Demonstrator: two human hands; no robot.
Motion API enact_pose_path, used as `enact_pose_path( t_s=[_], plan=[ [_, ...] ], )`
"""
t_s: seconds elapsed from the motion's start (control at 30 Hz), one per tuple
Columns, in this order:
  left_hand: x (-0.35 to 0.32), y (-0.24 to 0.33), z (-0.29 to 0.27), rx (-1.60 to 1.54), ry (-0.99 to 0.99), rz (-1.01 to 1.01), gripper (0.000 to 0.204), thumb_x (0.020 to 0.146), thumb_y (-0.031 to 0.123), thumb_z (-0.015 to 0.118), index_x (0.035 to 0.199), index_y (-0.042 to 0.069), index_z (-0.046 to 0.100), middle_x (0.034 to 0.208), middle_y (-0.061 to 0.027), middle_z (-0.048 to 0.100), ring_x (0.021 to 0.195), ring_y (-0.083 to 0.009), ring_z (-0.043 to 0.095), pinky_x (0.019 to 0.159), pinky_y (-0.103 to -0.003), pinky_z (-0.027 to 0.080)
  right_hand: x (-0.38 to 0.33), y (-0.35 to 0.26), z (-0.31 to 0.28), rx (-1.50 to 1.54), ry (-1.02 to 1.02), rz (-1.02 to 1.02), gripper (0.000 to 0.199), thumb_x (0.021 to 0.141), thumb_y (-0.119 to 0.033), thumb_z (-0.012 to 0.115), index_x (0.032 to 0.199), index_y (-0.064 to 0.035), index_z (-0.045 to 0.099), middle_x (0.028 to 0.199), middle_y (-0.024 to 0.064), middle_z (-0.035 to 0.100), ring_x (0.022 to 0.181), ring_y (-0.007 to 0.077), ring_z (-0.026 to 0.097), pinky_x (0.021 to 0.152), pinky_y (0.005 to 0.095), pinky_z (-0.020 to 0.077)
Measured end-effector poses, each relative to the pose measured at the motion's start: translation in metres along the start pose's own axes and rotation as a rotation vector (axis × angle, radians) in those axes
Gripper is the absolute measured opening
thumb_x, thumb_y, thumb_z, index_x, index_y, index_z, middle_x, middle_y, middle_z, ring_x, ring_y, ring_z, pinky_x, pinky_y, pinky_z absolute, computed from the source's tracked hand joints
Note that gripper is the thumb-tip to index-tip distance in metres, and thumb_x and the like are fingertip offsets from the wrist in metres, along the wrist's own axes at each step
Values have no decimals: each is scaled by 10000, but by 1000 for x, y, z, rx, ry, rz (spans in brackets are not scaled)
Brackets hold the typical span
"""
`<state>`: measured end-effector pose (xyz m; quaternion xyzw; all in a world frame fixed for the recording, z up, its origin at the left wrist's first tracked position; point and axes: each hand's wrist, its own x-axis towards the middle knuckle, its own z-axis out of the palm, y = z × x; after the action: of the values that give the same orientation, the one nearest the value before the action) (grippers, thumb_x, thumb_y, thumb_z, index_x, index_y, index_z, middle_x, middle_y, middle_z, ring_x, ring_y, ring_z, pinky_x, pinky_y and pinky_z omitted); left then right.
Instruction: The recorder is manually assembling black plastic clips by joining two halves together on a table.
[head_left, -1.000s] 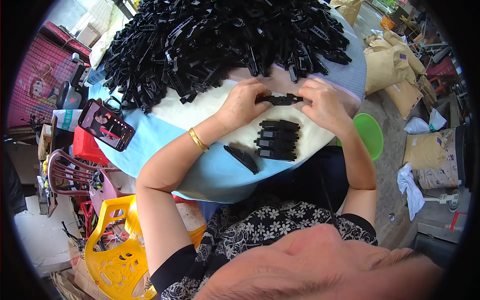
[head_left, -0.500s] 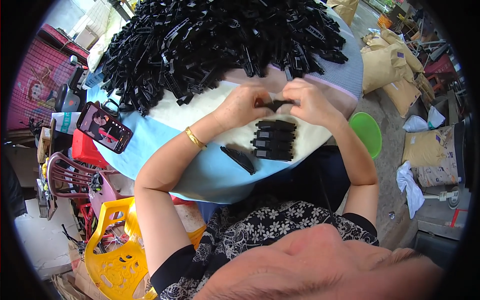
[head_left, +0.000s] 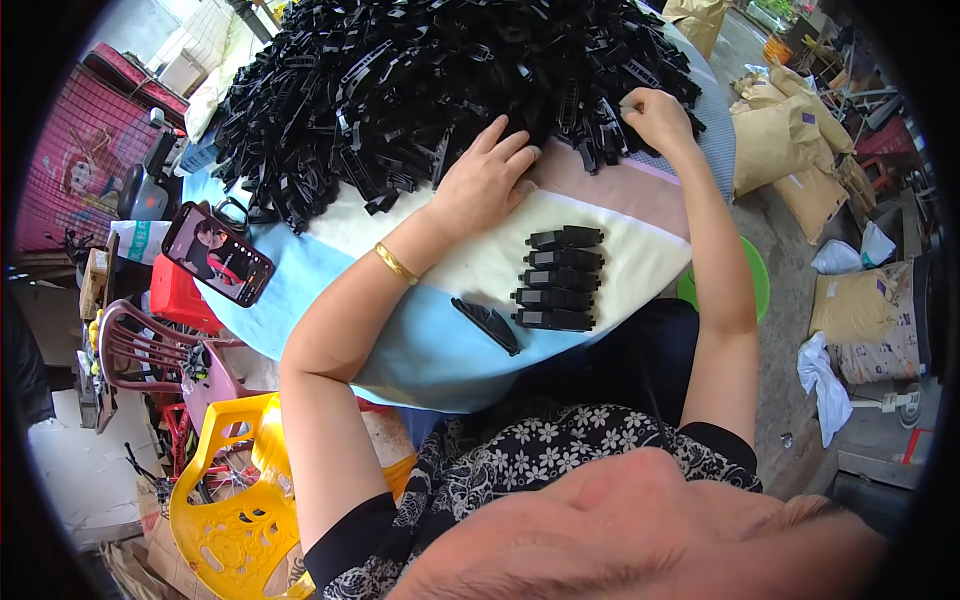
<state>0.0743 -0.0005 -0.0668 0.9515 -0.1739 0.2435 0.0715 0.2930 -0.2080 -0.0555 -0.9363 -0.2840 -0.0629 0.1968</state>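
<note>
A large heap of black plastic clip-like parts point(head_left: 430, 90) covers the far side of the cloth-covered table point(head_left: 620, 205). My left hand point(head_left: 485, 178) reaches to the heap's near edge, fingers spread and palm down, with nothing visible in it. At the heap's right end is my right hand point(head_left: 658, 120), its fingers curled together against the parts; whatever they pinch is hidden. Nearer me, several black parts lie side by side in a neat row point(head_left: 558, 278). One more black part point(head_left: 486, 326) lies slanted by itself, left of that row.
A phone point(head_left: 218, 255) with a lit screen stands at the table's left edge. Beyond are a red stool point(head_left: 185, 298) and a yellow plastic chair point(head_left: 225, 490). On the right, a green basin point(head_left: 756, 280) and brown sacks point(head_left: 775, 145) rest on the floor.
My hands have parted from above the row and moved out to the heap, the right one farther right. Another black part now lies at the far end of the row.
</note>
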Motion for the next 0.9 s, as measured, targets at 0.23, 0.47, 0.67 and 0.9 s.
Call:
enact_pose_path(
  t_s=[0.23,0.47,0.67,0.9],
  plan=[
    [-9,18,-14,-223,-54,1,229,763,47,609,991,30,603,1095,-111,558,1095,-286,521,895,-356,471,-55,-26,-13,627,172,-238,232,779,-90,697,1006,-57,660,922,92,663,825,167,641,749,273,514],
    [-11,33,-16,-229,218,-167,342,714,143,709,1019,30,607,1134,-131,528,1066,-349,484,912,-400,437,-119,-62,2,590,-42,-545,339,749,8,667,1082,-19,606,867,53,564,754,111,538,613,250,455],
    [-10,26,-11,-139,105,-75,352,711,206,723,1009,39,637,1102,-116,527,1055,-305,472,892,-399,406,-124,-52,-14,342,-126,-445,234,712,-38,681,919,-4,578,770,51,522,676,152,517,574,276,424],
    [-5,47,-29,-119,-114,-173,368,680,29,626,1046,65,640,1036,-66,579,1089,-284,478,912,-414,397,-134,-61,-19,447,-315,-479,191,693,-31,677,862,9,597,747,70,498,629,180,495,573,304,411]
  ],
)
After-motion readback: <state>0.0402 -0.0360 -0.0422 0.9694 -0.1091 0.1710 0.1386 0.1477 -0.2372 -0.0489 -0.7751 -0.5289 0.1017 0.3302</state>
